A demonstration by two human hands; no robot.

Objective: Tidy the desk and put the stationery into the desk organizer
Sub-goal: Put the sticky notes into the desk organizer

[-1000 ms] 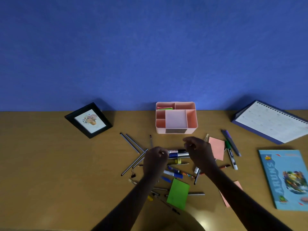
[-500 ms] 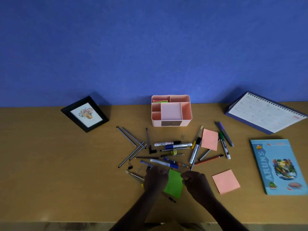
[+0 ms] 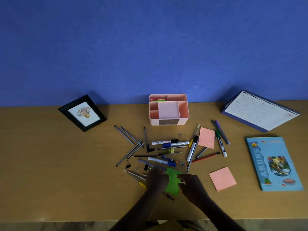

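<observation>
The green sticky pad sits tilted at lower centre of the worktop, well below the pink organizer. My right hand pinches its right edge. My left hand curls at its left edge, but I cannot tell that grip in the dimness. A second ago both hands were up by the white marker. They now hide the pad's sides.

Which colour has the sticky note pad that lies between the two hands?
The sticky note pad is green, seen in the head view.
</observation>
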